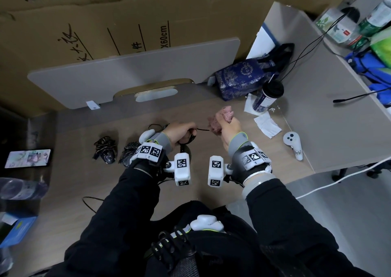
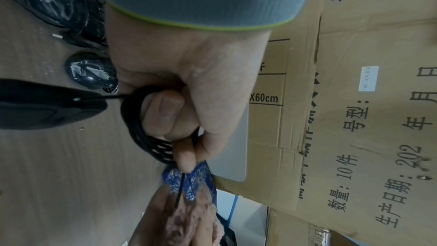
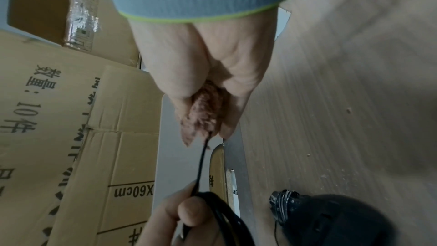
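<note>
Evidently the left grip (image 1: 179,134) is curled round the coiled cable (image 2: 131,119), mid-frame above the bench (image 1: 131,120), holding it taut (for wiping) while the right grip (image 1: 230,128) pinches a cloth (image 1: 226,114) around it.

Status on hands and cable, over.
Left hand grips the coiled cable. Right hand pinches pink cloth round its straight stretch. Two cord-wrapped mice lie left, apart.

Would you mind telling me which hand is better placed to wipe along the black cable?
Right, probably: the right hand pinches the pink cloth round the cable, while the left hand grips its coil.
</note>
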A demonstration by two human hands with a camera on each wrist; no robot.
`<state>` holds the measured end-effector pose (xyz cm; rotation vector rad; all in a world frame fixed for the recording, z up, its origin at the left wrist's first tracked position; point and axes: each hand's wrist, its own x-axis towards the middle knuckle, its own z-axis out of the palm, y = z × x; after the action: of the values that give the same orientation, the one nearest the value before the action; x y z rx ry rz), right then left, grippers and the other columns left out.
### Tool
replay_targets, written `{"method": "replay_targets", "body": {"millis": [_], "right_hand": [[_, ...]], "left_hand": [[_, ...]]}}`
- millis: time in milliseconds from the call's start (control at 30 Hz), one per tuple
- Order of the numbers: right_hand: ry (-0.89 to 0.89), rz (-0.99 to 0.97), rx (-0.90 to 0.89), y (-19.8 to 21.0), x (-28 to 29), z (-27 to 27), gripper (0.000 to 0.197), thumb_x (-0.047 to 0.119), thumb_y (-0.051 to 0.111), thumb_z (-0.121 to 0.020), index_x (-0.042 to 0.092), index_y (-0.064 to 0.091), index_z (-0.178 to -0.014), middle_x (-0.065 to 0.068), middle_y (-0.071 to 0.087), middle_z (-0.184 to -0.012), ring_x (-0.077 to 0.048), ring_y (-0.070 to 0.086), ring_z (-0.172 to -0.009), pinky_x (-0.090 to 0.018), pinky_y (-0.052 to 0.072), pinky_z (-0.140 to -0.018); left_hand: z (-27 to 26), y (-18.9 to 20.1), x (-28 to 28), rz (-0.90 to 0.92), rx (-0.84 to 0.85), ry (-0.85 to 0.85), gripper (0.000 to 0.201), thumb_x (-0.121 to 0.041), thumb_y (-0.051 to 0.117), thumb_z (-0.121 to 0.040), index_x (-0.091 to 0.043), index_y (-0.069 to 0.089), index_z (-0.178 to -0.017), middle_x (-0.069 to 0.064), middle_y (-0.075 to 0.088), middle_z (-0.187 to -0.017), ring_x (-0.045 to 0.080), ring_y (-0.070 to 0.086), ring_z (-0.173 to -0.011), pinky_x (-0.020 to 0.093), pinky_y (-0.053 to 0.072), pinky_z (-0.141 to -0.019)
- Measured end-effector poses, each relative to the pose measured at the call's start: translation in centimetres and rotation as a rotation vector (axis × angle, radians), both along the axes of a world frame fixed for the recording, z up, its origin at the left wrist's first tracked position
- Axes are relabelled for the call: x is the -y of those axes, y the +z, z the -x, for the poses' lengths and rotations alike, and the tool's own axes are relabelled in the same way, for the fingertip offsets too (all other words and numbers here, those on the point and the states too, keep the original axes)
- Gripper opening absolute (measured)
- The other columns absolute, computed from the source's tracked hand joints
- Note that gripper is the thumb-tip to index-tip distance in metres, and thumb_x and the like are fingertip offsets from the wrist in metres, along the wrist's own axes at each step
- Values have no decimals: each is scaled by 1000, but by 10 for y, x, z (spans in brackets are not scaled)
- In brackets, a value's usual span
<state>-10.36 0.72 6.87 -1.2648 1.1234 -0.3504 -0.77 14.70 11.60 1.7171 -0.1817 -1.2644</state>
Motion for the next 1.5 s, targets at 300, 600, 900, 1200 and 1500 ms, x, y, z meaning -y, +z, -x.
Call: {"method": "replay_targets", "body": {"millis": [300, 600, 900, 1200, 1500], "right_hand": [[-15, -39, -34, -31, 15, -1, 63, 73, 66, -60, 15, 70, -84, -10, 76, -89, -35, 72, -88, -56, 55, -88], [14, 25, -114, 5, -3, 1, 37, 54, 67, -73, 17, 70, -67, -7, 73, -83, -30, 71, -82, -47, 56, -87], [32, -18, -115, -10, 0, 3, 27, 42, 77, -72, 19, 66, -81, -7, 73, -89, -28, 71, -85, -46, 56, -90], [-116, -6, -181, -14, 7, 10, 25, 39, 75, -80, 19, 60, -72, -8, 67, -80, -30, 67, -77, -47, 57, -83], [51, -154, -224, -24, 3, 8, 5, 16, 62, -89, 14, 58, -86, -8, 63, -81, -19, 59, -62, -30, 51, -65]], "left_hand": [[-5, -10, 5, 14, -2, 30, 38, -15, 45, -99, -9, 52, -62, -5, 20, -38, 10, 14, -33, 21, 12, -36], [-11, -26, 3, -20, 27, 110, 35, -17, 50, -97, -10, 56, -63, -6, 25, -37, 11, 18, -32, 19, 17, -35], [-13, -23, 3, -2, 12, 203, 37, -18, 51, -98, -10, 54, -62, -5, 24, -37, 11, 16, -34, 22, 15, -36], [-21, -23, -1, 12, -35, 272, 41, -22, 44, -103, -12, 48, -63, -7, 21, -35, 9, 15, -30, 22, 12, -35], [-16, -15, 2, 128, -149, 328, 39, -24, 40, -107, -11, 51, -72, -8, 23, -36, 10, 23, -35, 23, 19, -44]]}}
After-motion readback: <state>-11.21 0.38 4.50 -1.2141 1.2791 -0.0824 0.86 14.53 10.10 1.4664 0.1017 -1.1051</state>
